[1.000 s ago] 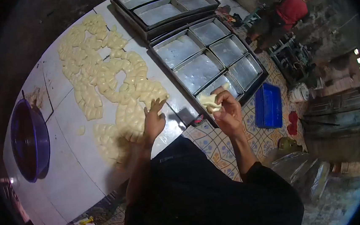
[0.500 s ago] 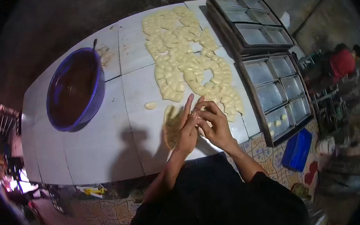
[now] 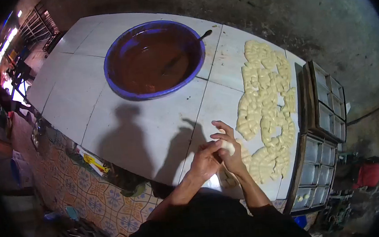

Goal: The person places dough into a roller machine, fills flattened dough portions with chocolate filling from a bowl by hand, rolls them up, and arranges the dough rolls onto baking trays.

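1. Well, at 10 o'clock from the hands is the white table (image 3: pixel 77 82), bare on that side.
2. A big purple tub (image 3: pixel 157 94) sits on it at 11 o'clock, with brown wet stuff inside. A dark handle (image 3: pixel 206 34) leans over the rim at 12 o'clock.
3. The left hand (image 3: pixel 203 163) has bent fingers with their tips against the right hand. I can't tell if they grip anything.
4. A small ball of dough (image 3: pixel 228 148) is between the two hands, up off the table.
5. The right hand (image 3: pixel 235 160) curls its fingers loosely around that ball and has hold of it.
6. Lots of cut dough (image 3: pixel 268 125) lies at 1 o'clock.
7. Metal tins (image 3: pixel 310 175) stand at 3 o'clock, with two small lumps (image 3: pixel 306 195) in one. More tins (image 3: pixel 323 88) are at 2 o'clock.
8. A person in red (image 3: pixel 368 175) is far off, just past 3 o'clock.
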Demonstrator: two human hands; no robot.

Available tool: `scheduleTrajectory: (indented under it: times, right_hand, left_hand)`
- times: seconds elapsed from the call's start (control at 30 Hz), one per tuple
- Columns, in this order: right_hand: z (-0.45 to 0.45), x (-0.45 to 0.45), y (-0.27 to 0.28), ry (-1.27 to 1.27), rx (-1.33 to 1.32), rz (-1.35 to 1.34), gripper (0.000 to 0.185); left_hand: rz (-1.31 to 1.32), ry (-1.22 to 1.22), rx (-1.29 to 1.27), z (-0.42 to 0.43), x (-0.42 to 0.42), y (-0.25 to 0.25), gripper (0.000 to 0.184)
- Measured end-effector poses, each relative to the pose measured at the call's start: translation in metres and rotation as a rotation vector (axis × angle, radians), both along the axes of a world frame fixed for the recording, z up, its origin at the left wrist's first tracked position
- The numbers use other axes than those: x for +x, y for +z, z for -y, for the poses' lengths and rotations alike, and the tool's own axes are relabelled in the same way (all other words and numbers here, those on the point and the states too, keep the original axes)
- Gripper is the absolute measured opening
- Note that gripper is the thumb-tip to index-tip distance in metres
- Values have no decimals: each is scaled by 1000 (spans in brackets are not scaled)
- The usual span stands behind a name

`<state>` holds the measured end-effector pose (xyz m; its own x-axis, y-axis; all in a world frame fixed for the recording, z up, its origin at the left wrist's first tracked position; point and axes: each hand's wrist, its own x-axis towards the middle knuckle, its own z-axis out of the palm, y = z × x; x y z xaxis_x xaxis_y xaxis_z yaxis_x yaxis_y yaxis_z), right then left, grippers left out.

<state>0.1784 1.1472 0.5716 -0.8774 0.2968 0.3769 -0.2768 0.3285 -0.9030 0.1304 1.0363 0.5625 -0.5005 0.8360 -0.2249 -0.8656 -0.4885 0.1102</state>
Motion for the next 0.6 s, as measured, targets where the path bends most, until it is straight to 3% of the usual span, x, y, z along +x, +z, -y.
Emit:
scheduleTrajectory:
  times: [0.03, 0.07, 0.13, 0.17, 0.2, 0.3, 0.33, 0.4, 0.43, 0.53, 0.6]
  right_hand:
    - [-4, -7, -5, -27, 21, 116, 72]
    - [3, -18, 14, 13, -348, 216, 92]
    - [-26, -24, -16, 141, -472, 303, 118]
    - [-31, -25, -32, 140, -683, 268, 132]
    - [-43, -26, -47, 239, -766, 256, 132]
    - [-47, -35, -16, 95, -673, 196, 122]
    - [-50, -34, -19, 59, -595, 187, 118]
    - [-53, -32, -32, 31, -614, 233, 113]
    - [-54, -28, -34, 50, -621, 212, 106]
    - [-57, -18, -54, 4, -569, 229, 96]
    - [-54, -12, -55, -45, -588, 254, 91]
  left_hand:
    - [47, 13, 60, -3, -5, -7, 25]
    - [95, 17, 114, -6, -11, -12, 39]
    - [-180, -56, 432, -18, -44, 17, 73]
    - [-285, -56, 553, -38, -66, 4, 93]
    - [-526, 73, 290, -48, -91, 13, 75]
    - [-1454, 173, -770, -106, -219, 17, 53]
    - [-1609, 257, -923, -121, -240, 38, 48]
    - [-2046, 524, -1027, -153, -270, 31, 43]
    - [-2054, 258, -1048, -159, -277, 26, 44]
    - [-2272, 252, -921, -158, -283, 11, 42]
    - [-2235, 57, -999, -139, -266, 34, 49]
